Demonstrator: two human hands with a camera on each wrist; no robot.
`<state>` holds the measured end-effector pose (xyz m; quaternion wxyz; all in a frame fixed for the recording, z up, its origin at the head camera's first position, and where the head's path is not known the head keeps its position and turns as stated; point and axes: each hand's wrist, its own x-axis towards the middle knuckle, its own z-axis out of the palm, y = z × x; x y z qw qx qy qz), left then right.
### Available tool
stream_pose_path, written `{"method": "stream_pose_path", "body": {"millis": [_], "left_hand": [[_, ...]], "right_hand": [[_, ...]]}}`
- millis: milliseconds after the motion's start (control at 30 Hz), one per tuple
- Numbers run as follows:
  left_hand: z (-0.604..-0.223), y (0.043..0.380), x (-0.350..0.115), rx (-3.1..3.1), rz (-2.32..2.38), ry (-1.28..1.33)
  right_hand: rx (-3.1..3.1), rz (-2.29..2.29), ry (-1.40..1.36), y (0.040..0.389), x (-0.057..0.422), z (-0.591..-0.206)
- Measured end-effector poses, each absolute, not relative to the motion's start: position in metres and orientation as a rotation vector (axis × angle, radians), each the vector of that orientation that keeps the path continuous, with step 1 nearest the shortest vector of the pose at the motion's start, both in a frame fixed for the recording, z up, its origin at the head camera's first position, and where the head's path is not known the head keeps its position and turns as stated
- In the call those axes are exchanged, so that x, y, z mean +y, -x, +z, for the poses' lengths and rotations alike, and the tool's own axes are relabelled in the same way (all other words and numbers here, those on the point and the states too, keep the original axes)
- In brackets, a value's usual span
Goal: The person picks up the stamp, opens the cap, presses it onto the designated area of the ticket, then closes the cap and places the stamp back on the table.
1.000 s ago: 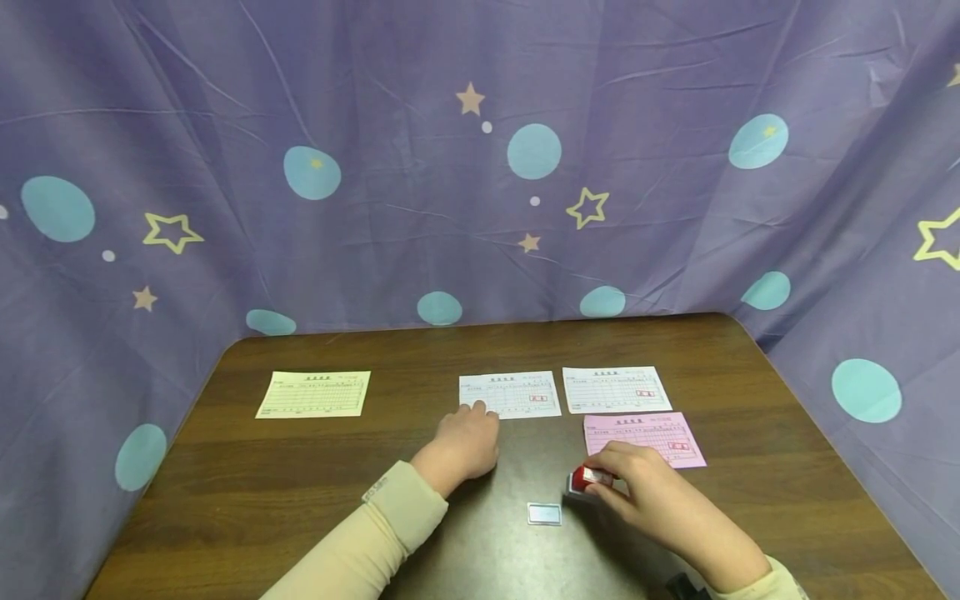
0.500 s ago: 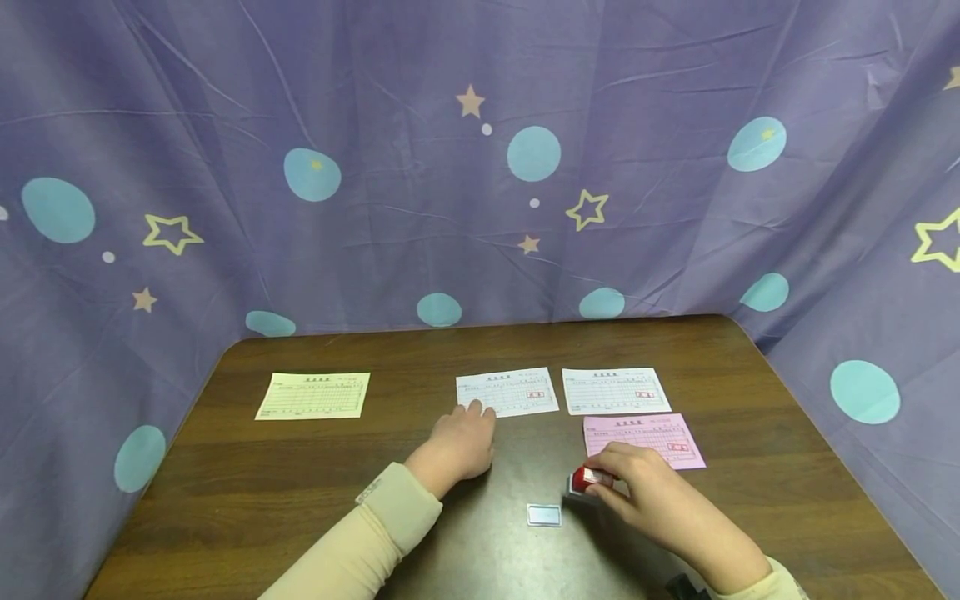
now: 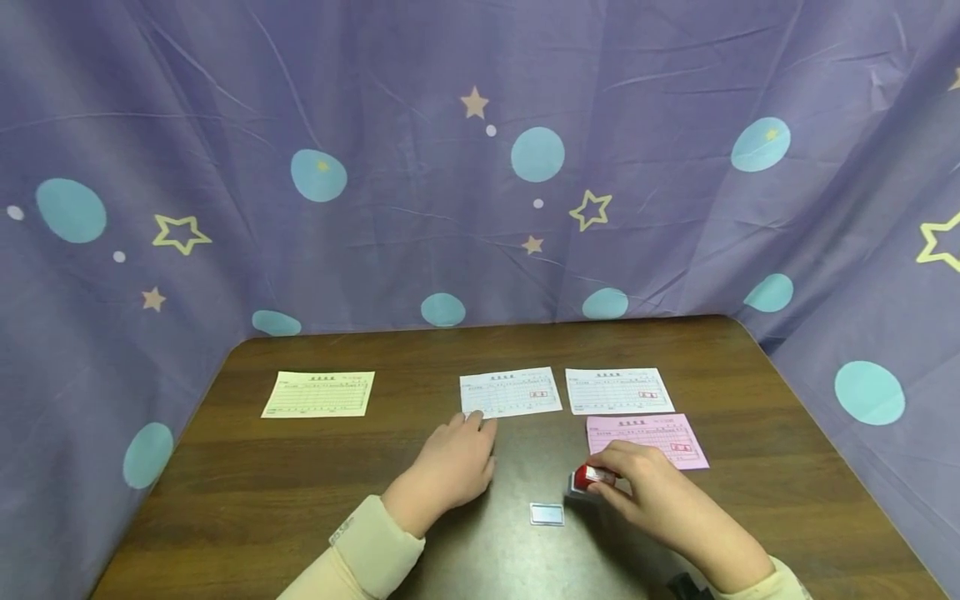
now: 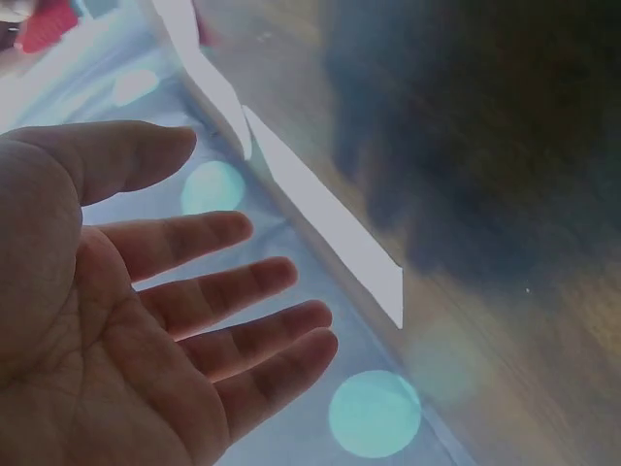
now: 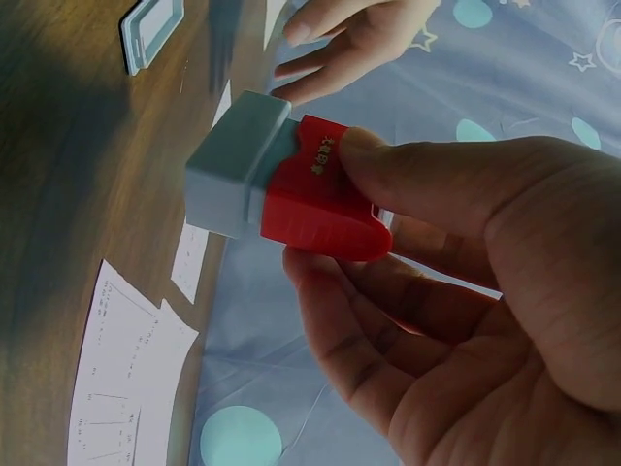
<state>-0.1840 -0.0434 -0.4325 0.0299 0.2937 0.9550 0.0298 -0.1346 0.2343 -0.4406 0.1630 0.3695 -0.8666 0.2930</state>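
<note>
In the head view, my left hand (image 3: 452,461) hovers by the near-left edge of a white printed slip (image 3: 512,392). The left wrist view shows this hand's fingers (image 4: 257,374) loosely straight, holding nothing. My right hand (image 3: 651,492) pinches a red and grey stamp (image 3: 592,477) between thumb and fingers, close above the table. In the right wrist view, the block-shaped grey end of the stamp (image 5: 238,165) points away from the palm. A small grey rectangular cap (image 3: 547,514) lies on the table between the two hands. The middle white slip bears a red stamp mark.
Another white slip (image 3: 618,391) lies to the right, with a pink slip (image 3: 645,437) just in front of it; both carry red marks. A yellow slip (image 3: 318,394) without a red mark lies at the left. Behind the wooden table (image 3: 225,500) hangs a patterned purple curtain (image 3: 390,167).
The middle white slip turned slightly and shifted a little left under my left hand. That hand has since drawn back toward me and its fingers have straightened. My right hand keeps the stamp in place.
</note>
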Motion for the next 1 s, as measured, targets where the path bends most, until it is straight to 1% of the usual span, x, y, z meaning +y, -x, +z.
{"method": "stream_pose_path", "body": {"millis": [300,500,767,1000], "left_hand": [[-0.424,0.154,-0.053,3.018,0.208,-0.952],[-0.415,0.139,-0.056,3.014,0.245,-0.959],[-0.415,0.123,-0.059,3.036,0.266,-0.985],[-0.416,0.104,-0.062,2.998,0.354,-0.943]], "right_hand": [[-2.488,0.825,-1.050,0.134,0.233,-0.439],[-2.464,0.856,-1.067,0.134,0.231,-0.438],[-2.447,0.859,-1.067,0.131,0.231,-0.437],[-2.434,0.865,-1.075,0.130,0.232,-0.437]]}}
